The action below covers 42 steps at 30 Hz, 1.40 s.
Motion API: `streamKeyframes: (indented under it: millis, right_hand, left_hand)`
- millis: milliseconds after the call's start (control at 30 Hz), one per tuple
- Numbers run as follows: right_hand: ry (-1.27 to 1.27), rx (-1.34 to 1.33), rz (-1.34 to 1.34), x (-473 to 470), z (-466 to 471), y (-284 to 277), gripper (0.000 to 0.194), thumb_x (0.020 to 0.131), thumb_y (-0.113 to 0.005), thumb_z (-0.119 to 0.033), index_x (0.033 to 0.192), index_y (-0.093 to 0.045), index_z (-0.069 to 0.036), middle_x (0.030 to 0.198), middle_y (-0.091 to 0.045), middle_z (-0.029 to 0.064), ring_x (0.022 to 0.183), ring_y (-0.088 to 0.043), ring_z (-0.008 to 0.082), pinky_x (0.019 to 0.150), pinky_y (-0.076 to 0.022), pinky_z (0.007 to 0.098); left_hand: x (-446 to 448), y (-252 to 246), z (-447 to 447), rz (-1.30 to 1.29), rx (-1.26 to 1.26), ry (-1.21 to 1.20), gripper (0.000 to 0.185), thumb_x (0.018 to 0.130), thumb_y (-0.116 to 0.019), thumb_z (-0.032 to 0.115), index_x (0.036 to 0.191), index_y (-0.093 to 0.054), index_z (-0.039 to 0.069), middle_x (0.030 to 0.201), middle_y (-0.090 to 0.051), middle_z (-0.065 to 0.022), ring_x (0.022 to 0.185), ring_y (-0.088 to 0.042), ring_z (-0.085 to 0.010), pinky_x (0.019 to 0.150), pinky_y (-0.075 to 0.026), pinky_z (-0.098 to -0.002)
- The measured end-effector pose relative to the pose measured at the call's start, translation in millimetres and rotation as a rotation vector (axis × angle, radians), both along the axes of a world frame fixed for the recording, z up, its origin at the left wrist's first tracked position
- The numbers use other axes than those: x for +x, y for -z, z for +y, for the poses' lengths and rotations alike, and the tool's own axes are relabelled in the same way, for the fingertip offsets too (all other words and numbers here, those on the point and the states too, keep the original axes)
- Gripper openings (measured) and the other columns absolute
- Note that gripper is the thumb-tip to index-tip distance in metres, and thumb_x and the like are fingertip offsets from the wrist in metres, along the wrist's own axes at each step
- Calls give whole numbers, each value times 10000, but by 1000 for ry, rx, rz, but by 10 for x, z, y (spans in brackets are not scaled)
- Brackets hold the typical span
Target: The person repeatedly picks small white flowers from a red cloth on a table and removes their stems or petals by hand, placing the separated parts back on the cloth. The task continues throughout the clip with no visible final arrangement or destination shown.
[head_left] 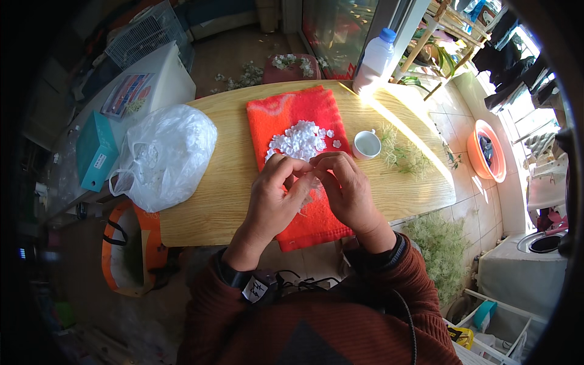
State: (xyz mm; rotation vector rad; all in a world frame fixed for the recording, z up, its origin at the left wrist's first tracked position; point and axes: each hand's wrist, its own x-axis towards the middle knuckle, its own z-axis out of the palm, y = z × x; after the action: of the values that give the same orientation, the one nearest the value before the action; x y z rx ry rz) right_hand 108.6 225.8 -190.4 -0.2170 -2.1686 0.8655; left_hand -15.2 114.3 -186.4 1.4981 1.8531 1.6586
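Observation:
My left hand [278, 194] and my right hand [344, 189] meet over a folded red cloth [292, 228], thumbs and fingertips pinched together. A small, thin, pale stem-like piece [315, 182] shows between the fingertips; its exact kind cannot be told. Just beyond the hands, a pile of small white artificial flower pieces [301, 139] lies on the cloth, with one loose piece [336, 143] to its right. A white cup [367, 145] stands right of the cloth. Beside it lie pale green artificial sprigs [408, 157].
A full translucent plastic bag [175, 150] sits at the left of the wooden table [219, 214]. A bottle with a blue cap [376, 59] stands at the far right edge. On the floor at right are a heap of green sprigs [438, 251] and an orange basin [486, 150].

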Motion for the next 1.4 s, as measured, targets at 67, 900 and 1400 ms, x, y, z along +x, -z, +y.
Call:
streamKeyframes:
  millis: [67, 900, 1400]
  right_hand:
    - [3, -4, -7, 5, -2, -7, 142, 825, -587, 97, 926, -556, 3, 966, -644, 144, 902, -637, 304, 775, -517, 359]
    - [0, 15, 12, 4, -26, -54, 170, 800, -580, 102, 926, -559, -9, 1008, -639, 149, 915, -625, 319, 763, -521, 370]
    - [12, -141, 30, -1, -20, -45, 98, 860, -583, 63, 920, -552, -8, 925, -623, 129, 866, -613, 271, 777, -496, 344]
  left_hand:
    - [4, -9, -13, -60, -36, 10, 94, 884, -678, 42, 907, -594, 7, 848, -609, -63, 667, -595, -146, 577, -493, -298]
    - [-27, -57, -58, -114, -96, 34, 46, 865, -635, -21, 905, -620, -4, 879, -579, -18, 717, -573, -77, 625, -472, -228]
    - [-60, 44, -27, 25, 16, 22, 87, 911, -629, 40, 937, -550, 13, 889, -572, -83, 766, -588, -181, 636, -485, -295]
